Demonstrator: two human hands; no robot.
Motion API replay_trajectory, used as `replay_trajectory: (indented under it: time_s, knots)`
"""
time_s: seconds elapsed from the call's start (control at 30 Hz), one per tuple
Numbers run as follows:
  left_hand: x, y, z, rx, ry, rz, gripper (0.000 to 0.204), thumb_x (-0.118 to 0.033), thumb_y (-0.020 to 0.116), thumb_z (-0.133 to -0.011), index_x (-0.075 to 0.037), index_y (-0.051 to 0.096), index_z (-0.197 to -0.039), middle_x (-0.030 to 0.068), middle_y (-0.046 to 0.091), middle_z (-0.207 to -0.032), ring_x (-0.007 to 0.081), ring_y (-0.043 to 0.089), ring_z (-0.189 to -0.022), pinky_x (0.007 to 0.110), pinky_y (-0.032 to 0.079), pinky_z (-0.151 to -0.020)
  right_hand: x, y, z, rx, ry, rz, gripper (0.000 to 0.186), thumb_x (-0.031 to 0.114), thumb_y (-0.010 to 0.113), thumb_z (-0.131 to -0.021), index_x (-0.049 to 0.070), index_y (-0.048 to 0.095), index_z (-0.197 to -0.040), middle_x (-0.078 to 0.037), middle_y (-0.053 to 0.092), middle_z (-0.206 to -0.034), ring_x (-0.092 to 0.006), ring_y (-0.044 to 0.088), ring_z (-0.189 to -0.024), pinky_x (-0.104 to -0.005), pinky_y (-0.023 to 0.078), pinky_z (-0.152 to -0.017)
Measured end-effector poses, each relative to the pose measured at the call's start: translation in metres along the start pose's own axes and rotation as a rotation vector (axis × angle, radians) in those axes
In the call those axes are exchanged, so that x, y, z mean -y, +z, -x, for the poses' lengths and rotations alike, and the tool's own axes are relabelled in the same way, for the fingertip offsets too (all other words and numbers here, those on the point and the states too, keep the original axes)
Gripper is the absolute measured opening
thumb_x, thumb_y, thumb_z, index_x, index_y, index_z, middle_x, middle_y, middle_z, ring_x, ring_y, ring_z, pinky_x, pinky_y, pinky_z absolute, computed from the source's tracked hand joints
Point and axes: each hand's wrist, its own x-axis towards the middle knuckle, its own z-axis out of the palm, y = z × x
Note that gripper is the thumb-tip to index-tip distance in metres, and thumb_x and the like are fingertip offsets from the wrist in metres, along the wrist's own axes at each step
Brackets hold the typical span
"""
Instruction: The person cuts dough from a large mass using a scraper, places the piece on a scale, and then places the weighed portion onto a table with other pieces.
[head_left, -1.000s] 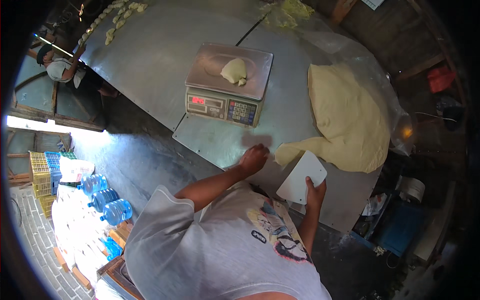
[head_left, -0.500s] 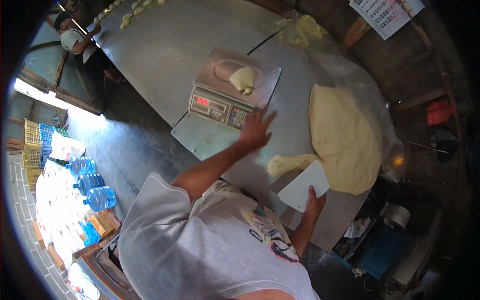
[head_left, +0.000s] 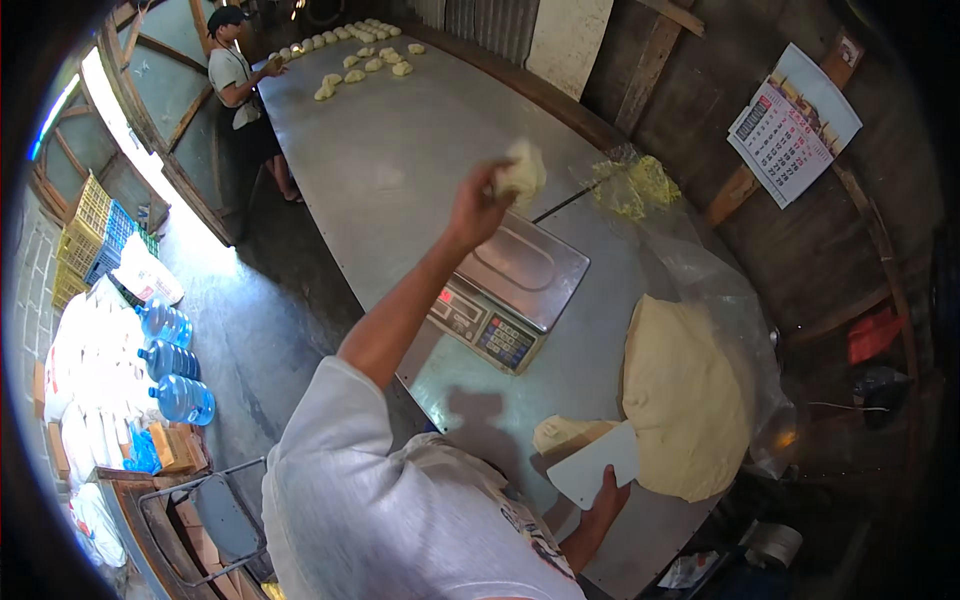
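My left hand, its arm stretched forward, grips a piece of dough above the table just past the digital scale. The scale's metal pan holds nothing, and its keypad faces me. In my right hand is a white dough scraper, held low beside a large slab of pale dough. A smaller tongue of dough sticks out by the scraper's upper edge, partly covered by it.
Rows of dough pieces lie at the table's far end, where another person stands working. Clear plastic sheeting lies along the right edge. Blue water bottles and crates stand on the floor at left.
My left hand has taken the dough piece off the scale pan and lifted it forward. The right hand still holds the scraper by the dough. The view has shifted toward the far end.
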Motion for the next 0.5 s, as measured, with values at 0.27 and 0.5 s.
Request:
replay_trajectory:
  time_s: [0.27,0.5]
  knots:
    - [-0.22,-0.184,-0.198,-1.013,0.879,-1.416,0.033,-0.011,0.057,-0.093,-0.007,0.06,-0.125,0.0147,0.051,-0.137,0.0365,0.045,-0.128,0.047,0.035,-0.106,0.014,0.024,0.001,0.101,-0.017,-0.031,0.052,0.008,0.06,-0.089,-0.005,0.042,-0.136,-0.017,0.055,-0.127,-0.0299,0.057,-0.113,-0.0406,0.046,-0.095]
    - [-0.032,-0.088,-0.06,0.015,0.288,-1.031,0.041,-0.015,0.068,-0.08,-0.005,0.057,-0.119,0.0203,0.059,-0.114,0.0398,0.055,-0.105,0.049,0.044,-0.092,0.008,0.003,0.008,-0.042,-0.002,-0.082,0.053,0.006,0.059,-0.089,-0.005,0.04,-0.137,-0.019,0.054,-0.128,-0.0312,0.057,-0.113,-0.0407,0.046,-0.095]
